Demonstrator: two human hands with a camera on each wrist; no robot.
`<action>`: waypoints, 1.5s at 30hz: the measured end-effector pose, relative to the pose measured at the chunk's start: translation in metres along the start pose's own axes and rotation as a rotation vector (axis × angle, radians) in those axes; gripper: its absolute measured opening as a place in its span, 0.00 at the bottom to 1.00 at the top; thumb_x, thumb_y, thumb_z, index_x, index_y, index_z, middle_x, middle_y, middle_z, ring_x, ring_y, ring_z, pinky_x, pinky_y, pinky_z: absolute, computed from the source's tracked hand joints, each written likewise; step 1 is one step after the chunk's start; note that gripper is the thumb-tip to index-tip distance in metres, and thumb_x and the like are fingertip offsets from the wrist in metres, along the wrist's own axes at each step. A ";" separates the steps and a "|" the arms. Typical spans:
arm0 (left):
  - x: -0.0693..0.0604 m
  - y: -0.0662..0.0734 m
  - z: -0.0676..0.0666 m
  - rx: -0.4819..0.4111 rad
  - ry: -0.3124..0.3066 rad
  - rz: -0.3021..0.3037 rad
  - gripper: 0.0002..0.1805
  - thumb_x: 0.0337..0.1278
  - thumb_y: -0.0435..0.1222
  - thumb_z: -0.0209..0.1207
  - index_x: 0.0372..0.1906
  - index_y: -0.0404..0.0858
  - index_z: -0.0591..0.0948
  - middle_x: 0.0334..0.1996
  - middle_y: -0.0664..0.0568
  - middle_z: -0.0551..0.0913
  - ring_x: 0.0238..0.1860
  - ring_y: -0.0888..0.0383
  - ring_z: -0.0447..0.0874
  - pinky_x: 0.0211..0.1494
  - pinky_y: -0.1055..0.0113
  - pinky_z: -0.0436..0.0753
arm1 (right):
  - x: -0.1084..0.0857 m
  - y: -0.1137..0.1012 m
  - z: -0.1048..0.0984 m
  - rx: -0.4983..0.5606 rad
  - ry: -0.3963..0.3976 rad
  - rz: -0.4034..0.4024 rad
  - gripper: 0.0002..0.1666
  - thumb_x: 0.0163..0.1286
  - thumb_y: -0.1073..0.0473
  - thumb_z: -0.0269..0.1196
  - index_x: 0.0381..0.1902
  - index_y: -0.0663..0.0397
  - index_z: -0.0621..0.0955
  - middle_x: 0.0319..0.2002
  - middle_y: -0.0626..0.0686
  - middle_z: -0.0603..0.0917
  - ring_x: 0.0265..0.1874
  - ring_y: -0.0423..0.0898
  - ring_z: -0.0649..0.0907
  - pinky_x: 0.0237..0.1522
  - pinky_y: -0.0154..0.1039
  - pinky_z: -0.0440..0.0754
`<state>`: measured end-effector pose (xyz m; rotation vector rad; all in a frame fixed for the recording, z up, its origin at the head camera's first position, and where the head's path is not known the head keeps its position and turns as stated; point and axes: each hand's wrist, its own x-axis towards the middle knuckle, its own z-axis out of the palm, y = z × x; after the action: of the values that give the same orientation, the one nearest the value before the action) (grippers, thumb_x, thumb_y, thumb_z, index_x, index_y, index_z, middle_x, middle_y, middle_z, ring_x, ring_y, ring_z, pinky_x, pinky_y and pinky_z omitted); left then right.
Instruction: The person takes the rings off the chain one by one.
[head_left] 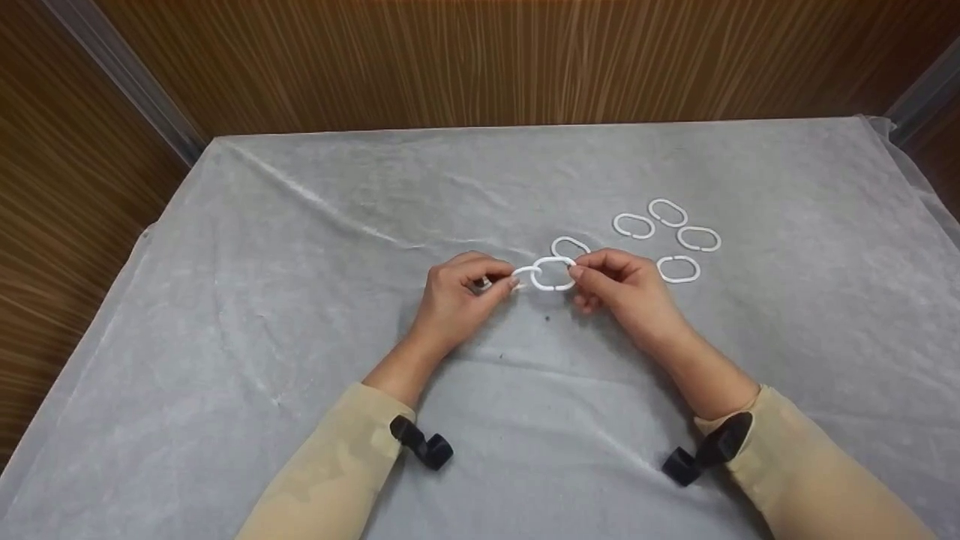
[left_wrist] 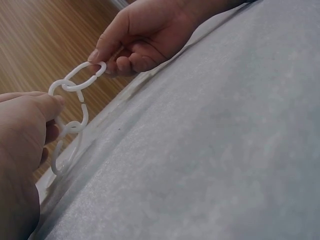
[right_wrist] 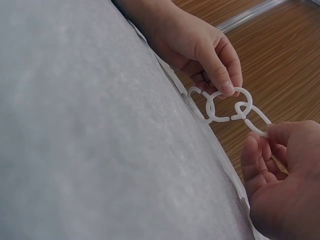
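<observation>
Near the middle of the table, both hands hold a short chain of white plastic C-shaped links. My left hand (head_left: 461, 296) pinches one link (left_wrist: 85, 116) between thumb and fingertips. The right hand (head_left: 630, 292) pinches the rounded end of another link (head_left: 553, 259), which passes through the left hand's link. In the left wrist view a third link (left_wrist: 54, 162) hangs from the lower end of the left hand's link. Each link has a small gap in one long side. Fingers partly cover the chain in the head view.
A loose white link (head_left: 570, 238) lies just behind the hands. Several more, among them one nearby link (head_left: 678, 281), lie on the grey cloth (head_left: 300, 337) to the right. A wood-grain panel (head_left: 480, 60) stands behind the table.
</observation>
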<state>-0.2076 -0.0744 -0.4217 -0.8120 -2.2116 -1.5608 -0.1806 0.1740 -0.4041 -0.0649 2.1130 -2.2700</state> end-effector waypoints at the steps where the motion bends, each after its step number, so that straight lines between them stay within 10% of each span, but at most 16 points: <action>1: 0.000 0.000 0.000 -0.001 0.003 0.001 0.03 0.61 0.28 0.74 0.39 0.34 0.93 0.35 0.53 0.91 0.35 0.61 0.84 0.39 0.59 0.85 | 0.000 0.000 0.000 -0.002 -0.003 0.001 0.07 0.73 0.71 0.66 0.43 0.74 0.83 0.26 0.53 0.82 0.22 0.42 0.84 0.27 0.33 0.83; 45: -0.001 0.004 0.000 -0.013 0.019 -0.033 0.05 0.61 0.32 0.75 0.38 0.34 0.92 0.34 0.53 0.91 0.33 0.60 0.85 0.38 0.59 0.85 | -0.001 0.000 0.000 0.008 -0.092 0.052 0.07 0.72 0.72 0.65 0.44 0.75 0.81 0.29 0.55 0.87 0.25 0.43 0.87 0.29 0.35 0.86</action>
<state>-0.2042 -0.0737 -0.4196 -0.7647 -2.2152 -1.5930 -0.1794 0.1738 -0.4036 -0.1113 2.0367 -2.2015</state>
